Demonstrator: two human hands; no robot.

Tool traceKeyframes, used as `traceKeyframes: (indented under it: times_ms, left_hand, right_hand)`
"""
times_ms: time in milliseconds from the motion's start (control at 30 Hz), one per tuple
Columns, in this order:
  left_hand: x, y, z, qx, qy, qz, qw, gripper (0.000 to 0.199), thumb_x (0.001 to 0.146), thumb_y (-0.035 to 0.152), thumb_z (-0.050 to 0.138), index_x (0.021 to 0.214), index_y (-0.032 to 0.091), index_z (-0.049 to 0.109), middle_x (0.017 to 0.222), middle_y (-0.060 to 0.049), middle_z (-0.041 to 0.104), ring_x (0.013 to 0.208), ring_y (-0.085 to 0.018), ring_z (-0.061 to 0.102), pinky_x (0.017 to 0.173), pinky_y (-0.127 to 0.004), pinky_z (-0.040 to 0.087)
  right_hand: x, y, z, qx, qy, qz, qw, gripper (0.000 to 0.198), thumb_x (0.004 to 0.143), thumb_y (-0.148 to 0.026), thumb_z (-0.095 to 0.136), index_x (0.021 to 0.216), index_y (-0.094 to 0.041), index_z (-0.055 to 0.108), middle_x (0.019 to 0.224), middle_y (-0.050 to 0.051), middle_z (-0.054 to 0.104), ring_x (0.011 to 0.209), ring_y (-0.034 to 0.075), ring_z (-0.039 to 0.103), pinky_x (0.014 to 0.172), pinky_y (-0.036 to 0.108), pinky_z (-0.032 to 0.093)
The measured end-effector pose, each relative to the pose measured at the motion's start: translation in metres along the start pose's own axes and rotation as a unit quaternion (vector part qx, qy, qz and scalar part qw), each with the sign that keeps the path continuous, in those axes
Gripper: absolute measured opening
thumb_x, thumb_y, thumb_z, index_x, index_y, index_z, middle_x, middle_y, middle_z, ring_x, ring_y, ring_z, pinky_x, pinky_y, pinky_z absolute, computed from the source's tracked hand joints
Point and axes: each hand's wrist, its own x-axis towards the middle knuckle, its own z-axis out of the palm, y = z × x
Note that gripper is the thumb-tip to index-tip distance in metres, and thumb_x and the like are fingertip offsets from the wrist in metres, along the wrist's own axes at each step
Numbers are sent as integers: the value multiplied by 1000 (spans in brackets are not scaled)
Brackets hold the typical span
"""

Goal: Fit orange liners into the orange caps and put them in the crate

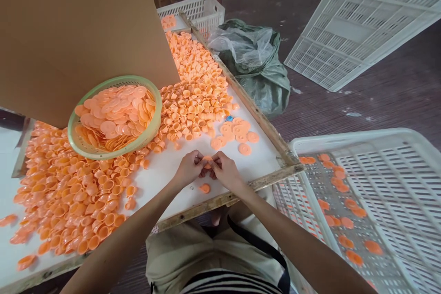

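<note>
My left hand [191,166] and my right hand [223,170] meet above the white tabletop near its front edge. Both pinch one small orange plastic disc [207,161] between thumbs and fingers, which partly cover it. Just below them a single orange cup-shaped piece [204,188] lies on the table. Several flat orange discs [237,132] are scattered a little beyond my right hand, with a small blue object [229,118] at their far side. To the left and behind spreads a large heap of orange plastic cups [99,197].
A green basket [157,121] full of orange discs sits on the heap, before a cardboard sheet [82,32]. Wooden strips [255,105] edge the table. At right stands a white crate [386,135] with orange pieces inside; another crate [358,32] and a green sack [272,82] are beyond.
</note>
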Motion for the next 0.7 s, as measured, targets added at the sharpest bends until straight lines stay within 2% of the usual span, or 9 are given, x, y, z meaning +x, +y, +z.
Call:
traceKeyframes:
  times_ms: [233,400,567,700]
  left_hand:
    - [3,3,5,14,17,-36,999,14,85,23,51,75,21,41,53,3,59,44,-13,57,45,-23,44]
    - [5,6,9,9,34,-55,998,16,86,20,51,75,21,39,50,3,58,42,-14,57,43,-24,46]
    - [12,16,3,-19,6,-131,991,23,81,23,64,75,19,42,49,-1,60,45,-18,62,46,-29,51]
    - [17,24,1,1,-3,-182,983,23,75,18,67,77,17,44,49,-4,61,44,-22,63,47,-34,54]
  right_hand:
    - [5,-5,0,22,0,62,998,11,88,-18,49,79,-21,44,57,-2,60,47,13,60,48,24,50]
    - [8,-9,1,-7,17,75,997,9,88,-16,47,80,-20,44,57,-1,59,45,14,59,46,24,49]
    - [15,-20,-4,-44,-11,124,991,11,80,-10,54,79,-18,47,51,-1,57,42,15,58,44,24,47]
    - [23,-29,-9,-42,-41,157,986,15,73,-5,57,76,-17,48,45,0,57,39,16,57,40,23,45]
